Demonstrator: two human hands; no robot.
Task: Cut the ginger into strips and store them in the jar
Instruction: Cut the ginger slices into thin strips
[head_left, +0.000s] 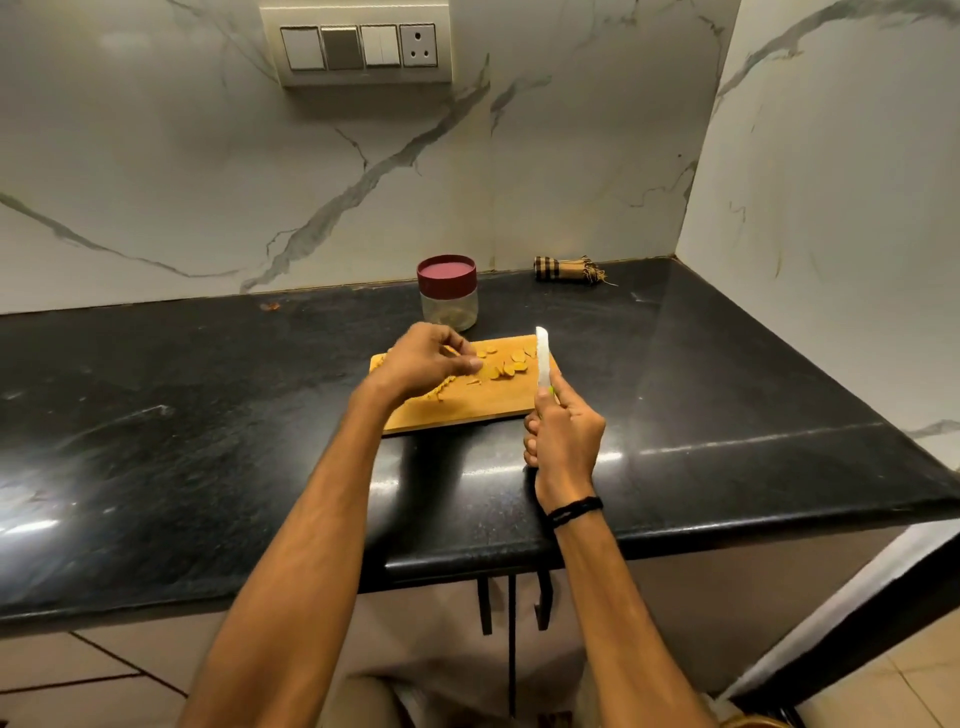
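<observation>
A wooden cutting board (483, 402) lies on the black counter. Several round ginger slices (506, 365) are scattered on its far half, and thin ginger strips (445, 387) lie near its middle. My left hand (423, 361) hovers over the board's left part with its fingers curled, pinching a small piece of ginger. My right hand (563, 434) grips the handle of a knife (543, 361), whose white blade points away from me over the board's right edge. A clear jar (448, 293) with a dark red lid on stands just behind the board.
The black stone counter (208, 415) runs left and right, with its front edge near me. A marble wall stands behind and to the right. A folded checked cloth (566, 270) lies at the back right. A switch panel (358, 47) is mounted on the wall.
</observation>
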